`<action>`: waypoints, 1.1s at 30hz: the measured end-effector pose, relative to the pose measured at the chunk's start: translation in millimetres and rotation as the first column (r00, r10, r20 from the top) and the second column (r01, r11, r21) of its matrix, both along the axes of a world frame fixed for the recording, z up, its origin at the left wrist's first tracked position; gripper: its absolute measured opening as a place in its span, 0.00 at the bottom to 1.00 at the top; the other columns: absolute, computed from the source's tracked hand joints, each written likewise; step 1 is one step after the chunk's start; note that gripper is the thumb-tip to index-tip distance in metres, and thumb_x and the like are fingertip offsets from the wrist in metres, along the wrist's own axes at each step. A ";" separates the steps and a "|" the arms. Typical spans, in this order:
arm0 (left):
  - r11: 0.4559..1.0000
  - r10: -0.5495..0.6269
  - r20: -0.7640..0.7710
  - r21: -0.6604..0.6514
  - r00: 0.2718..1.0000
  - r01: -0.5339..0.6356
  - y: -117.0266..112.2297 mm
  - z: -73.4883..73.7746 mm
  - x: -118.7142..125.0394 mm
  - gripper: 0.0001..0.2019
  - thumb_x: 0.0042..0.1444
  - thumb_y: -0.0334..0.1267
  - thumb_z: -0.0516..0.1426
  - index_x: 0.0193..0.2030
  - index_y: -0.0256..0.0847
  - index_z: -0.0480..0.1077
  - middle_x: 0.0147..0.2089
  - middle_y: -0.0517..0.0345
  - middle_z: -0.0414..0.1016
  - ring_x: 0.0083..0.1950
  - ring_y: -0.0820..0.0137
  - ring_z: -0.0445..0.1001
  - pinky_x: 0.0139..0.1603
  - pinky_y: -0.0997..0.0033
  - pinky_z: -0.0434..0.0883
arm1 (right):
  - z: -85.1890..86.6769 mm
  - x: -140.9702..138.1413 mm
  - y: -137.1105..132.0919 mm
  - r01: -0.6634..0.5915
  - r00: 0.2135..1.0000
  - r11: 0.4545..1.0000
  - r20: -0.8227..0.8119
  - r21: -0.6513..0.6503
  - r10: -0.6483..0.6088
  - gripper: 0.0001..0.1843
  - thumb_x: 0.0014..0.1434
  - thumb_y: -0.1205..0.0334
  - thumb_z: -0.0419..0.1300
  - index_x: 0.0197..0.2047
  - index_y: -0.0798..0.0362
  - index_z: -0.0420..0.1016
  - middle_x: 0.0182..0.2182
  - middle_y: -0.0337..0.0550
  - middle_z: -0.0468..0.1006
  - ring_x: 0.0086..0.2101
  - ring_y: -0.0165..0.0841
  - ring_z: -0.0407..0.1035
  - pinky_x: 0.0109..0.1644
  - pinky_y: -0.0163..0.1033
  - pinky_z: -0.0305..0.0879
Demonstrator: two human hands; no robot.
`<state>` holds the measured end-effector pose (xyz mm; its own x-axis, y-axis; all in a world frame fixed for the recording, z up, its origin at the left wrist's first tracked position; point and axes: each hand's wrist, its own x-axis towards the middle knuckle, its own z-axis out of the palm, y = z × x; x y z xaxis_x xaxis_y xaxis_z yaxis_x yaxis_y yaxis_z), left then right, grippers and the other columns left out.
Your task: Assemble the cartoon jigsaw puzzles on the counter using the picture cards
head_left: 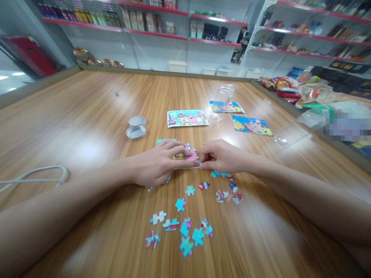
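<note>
A partly joined cartoon jigsaw puzzle lies on the wooden table, much of it covered by my left hand. That hand rests flat over it, fingers stretched toward its right side. At the puzzle's lower right corner, my right hand is closed in a pinch on a puzzle piece, mostly hidden by the fingers. Loose puzzle pieces lie scattered nearer to me, several of them blue. More pieces sit just below my right hand. Beyond the puzzle is a picture card with cartoon figures.
Two round metal lids lie at the left. Two more cartoon pictures are at the right, near a clear jar and another clear container. A white cable crosses the left edge. Packaged goods line the right side.
</note>
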<state>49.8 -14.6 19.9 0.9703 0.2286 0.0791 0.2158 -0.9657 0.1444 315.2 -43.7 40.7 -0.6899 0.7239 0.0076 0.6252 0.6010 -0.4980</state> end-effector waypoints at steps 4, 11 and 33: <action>1.000 0.025 0.014 -0.008 1.000 -0.025 -2.1 -1.6 1.0 0.41 0.51 0.26 0.53 0.73 0.55 0.54 0.65 0.48 0.63 0.68 0.48 0.60 0.68 0.39 0.62 | 10.9 7.0 3.8 0.027 1.000 1.000 0.009 -0.014 -0.027 0.06 0.60 0.62 0.63 0.34 0.55 0.80 0.29 0.40 0.79 0.29 0.28 0.68 0.33 0.34 0.57; 0.998 -0.057 0.030 -0.031 0.998 0.058 -0.8 -7.9 0.4 0.43 0.52 0.23 0.51 0.75 0.49 0.50 0.77 0.51 0.50 0.78 0.51 0.45 0.75 0.39 0.52 | 41.9 35.8 10.4 0.132 0.957 0.988 0.250 0.083 -0.149 0.09 0.60 0.65 0.60 0.37 0.53 0.83 0.30 0.41 0.82 0.29 0.30 0.71 0.33 0.36 0.59; 0.987 -0.083 0.029 -0.134 0.996 0.086 3.1 -12.4 -0.2 0.43 0.54 0.21 0.50 0.76 0.49 0.46 0.78 0.56 0.46 0.79 0.59 0.45 0.78 0.44 0.47 | 17.3 19.3 8.4 0.172 0.943 0.985 0.284 0.025 -0.172 0.06 0.56 0.65 0.66 0.39 0.53 0.78 0.33 0.42 0.80 0.31 0.32 0.71 0.33 0.35 0.58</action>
